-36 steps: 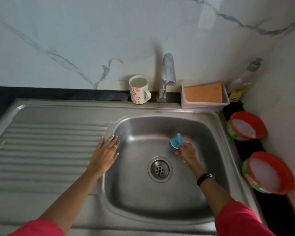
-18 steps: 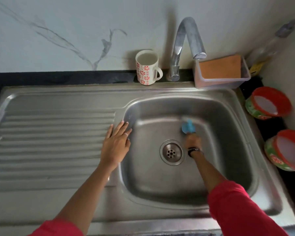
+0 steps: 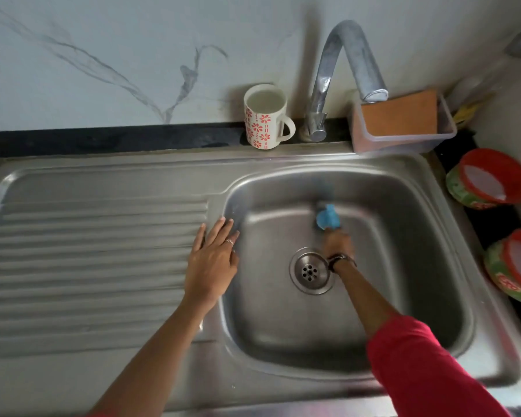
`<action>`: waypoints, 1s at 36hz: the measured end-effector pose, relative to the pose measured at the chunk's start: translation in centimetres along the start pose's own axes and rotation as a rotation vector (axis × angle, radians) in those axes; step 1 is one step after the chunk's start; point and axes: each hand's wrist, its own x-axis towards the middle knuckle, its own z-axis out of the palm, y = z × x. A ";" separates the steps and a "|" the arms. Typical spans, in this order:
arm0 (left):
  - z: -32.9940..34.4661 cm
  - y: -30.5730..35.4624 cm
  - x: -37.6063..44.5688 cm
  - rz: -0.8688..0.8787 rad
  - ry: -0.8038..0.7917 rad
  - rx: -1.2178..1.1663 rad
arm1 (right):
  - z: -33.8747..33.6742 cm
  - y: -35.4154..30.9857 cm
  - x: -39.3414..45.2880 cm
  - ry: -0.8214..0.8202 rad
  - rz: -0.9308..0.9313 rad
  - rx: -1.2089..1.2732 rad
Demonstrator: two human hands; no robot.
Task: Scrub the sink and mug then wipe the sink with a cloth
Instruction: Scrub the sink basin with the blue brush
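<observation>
Sink [image 3: 433, 296] scrub underway: right hand [image 3: 337, 243] grips blue scrubber [image 3: 327, 218] on basin floor; left hand [image 3: 211, 263] flat on rim. Mug [image 3: 265, 115] untouched on worktop, cloth wipe not yet done.

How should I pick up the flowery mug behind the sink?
Take the mug by its handle, coming from the tap side. It stands upright with the handle pointing right toward the tap, so your fingers can hook through the loop. Keep it level; there may be liquid inside.
</observation>
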 end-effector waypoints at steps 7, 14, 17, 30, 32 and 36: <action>-0.2 0.0 0.0 -0.011 -0.032 -0.009 | 4.0 -3.2 -0.9 0.007 -0.117 0.050; -0.2 0.0 0.0 -0.009 -0.016 -0.037 | 7.5 -7.3 -6.1 -0.212 -0.261 -0.157; -0.2 0.0 0.0 -0.011 -0.034 -0.027 | 2.5 -3.1 -2.2 -0.093 -0.127 -0.153; -0.3 0.2 0.0 -0.016 0.008 -0.052 | 6.3 -4.0 -6.8 -0.198 -0.130 -0.029; -0.3 0.1 0.0 -0.004 0.021 -0.044 | 7.9 -5.6 -8.6 -0.250 -0.218 -0.135; -0.3 0.1 0.0 -0.014 0.022 -0.055 | 5.3 -3.8 -7.0 -0.231 -0.185 -0.139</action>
